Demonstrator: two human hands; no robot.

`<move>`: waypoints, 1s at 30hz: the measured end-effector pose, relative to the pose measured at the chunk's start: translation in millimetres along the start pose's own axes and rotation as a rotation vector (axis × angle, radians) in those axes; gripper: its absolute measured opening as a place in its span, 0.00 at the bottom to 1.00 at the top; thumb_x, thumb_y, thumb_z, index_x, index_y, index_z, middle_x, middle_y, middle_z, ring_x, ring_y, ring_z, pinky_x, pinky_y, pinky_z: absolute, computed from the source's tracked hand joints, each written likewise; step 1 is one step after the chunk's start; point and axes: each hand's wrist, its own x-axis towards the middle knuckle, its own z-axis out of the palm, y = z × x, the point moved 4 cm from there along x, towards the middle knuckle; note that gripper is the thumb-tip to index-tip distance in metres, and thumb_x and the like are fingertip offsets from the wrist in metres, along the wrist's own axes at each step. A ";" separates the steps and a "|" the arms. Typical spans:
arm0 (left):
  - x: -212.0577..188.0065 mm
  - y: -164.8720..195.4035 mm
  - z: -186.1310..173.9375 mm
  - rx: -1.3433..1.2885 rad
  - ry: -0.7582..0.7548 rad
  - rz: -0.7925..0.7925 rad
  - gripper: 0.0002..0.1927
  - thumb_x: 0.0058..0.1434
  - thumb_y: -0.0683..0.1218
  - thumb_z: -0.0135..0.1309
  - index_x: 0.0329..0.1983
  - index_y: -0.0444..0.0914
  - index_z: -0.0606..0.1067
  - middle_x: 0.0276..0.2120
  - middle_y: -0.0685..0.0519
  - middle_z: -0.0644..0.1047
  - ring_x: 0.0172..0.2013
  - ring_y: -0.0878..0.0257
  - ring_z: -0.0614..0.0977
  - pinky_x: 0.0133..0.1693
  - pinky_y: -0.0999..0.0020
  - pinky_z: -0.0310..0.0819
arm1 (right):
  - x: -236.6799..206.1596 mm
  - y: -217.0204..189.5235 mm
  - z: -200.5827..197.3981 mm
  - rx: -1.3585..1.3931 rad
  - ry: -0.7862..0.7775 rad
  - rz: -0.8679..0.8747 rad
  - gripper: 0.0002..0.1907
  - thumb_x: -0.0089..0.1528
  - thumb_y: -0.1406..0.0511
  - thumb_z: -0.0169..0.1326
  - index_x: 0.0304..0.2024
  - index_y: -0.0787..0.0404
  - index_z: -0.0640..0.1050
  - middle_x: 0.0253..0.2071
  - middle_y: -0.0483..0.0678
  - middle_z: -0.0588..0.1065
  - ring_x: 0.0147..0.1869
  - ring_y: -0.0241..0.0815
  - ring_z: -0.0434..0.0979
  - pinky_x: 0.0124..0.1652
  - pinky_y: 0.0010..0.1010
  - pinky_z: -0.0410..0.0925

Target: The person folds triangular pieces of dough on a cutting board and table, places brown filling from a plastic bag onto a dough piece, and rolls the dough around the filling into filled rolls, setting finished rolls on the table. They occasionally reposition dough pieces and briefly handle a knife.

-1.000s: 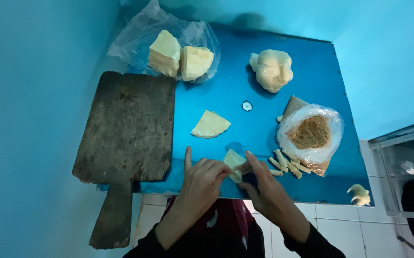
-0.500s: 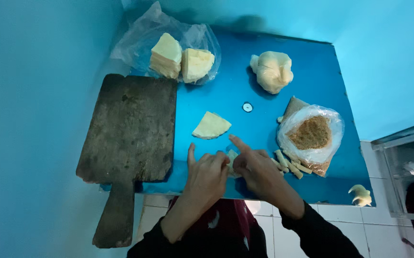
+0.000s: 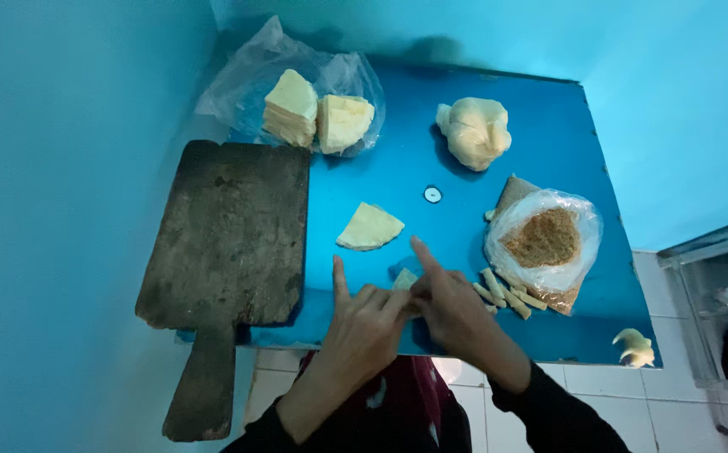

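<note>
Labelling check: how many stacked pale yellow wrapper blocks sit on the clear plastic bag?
2. The left pale yellow wrapper block and the right pale yellow wrapper block sit side by side, touching, on the clear plastic bag at the blue table's far left. None seems hidden.

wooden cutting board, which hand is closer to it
Left. The left hand sits just past the right edge of the wooden cutting board, near its lower corner. The right hand is farther out, beyond the left hand.
</note>
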 end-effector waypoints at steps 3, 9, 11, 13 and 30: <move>4.1 -5.8 4.8 0.054 -0.038 -0.004 0.03 0.65 0.41 0.56 0.38 0.39 0.79 0.25 0.52 0.74 0.35 0.56 0.80 0.62 0.10 0.32 | 2.8 12.7 3.9 0.241 -0.080 0.266 0.54 0.59 0.71 0.57 0.81 0.54 0.44 0.38 0.50 0.80 0.43 0.47 0.84 0.46 0.39 0.74; 5.4 -11.2 6.3 0.079 0.001 -0.002 0.04 0.60 0.37 0.54 0.35 0.38 0.78 0.31 0.50 0.74 0.41 0.53 0.78 0.65 0.18 0.38 | -12.9 4.6 8.3 -0.091 0.047 -0.175 0.46 0.62 0.73 0.55 0.77 0.62 0.46 0.42 0.51 0.81 0.49 0.52 0.81 0.49 0.42 0.70; 11.1 -15.4 7.1 0.021 -0.030 -0.051 0.03 0.61 0.38 0.54 0.35 0.38 0.78 0.33 0.49 0.74 0.43 0.51 0.77 0.63 0.22 0.42 | -12.7 8.7 11.2 -0.091 -0.003 -0.137 0.46 0.63 0.74 0.53 0.77 0.63 0.44 0.43 0.51 0.80 0.48 0.52 0.81 0.49 0.42 0.70; 16.8 -19.6 8.9 -0.044 -0.113 -0.127 0.04 0.62 0.39 0.54 0.34 0.38 0.79 0.32 0.49 0.74 0.42 0.51 0.77 0.62 0.23 0.41 | -9.0 8.3 8.7 -0.125 0.028 -0.158 0.49 0.59 0.75 0.53 0.77 0.63 0.43 0.41 0.51 0.80 0.47 0.52 0.80 0.49 0.42 0.70; 15.5 -20.1 14.9 0.224 -0.118 0.025 0.04 0.64 0.37 0.54 0.33 0.37 0.77 0.25 0.52 0.71 0.36 0.56 0.78 0.68 0.18 0.35 | -9.9 24.5 19.1 -0.120 0.057 -0.150 0.43 0.61 0.75 0.52 0.77 0.66 0.50 0.42 0.53 0.79 0.46 0.52 0.79 0.45 0.42 0.72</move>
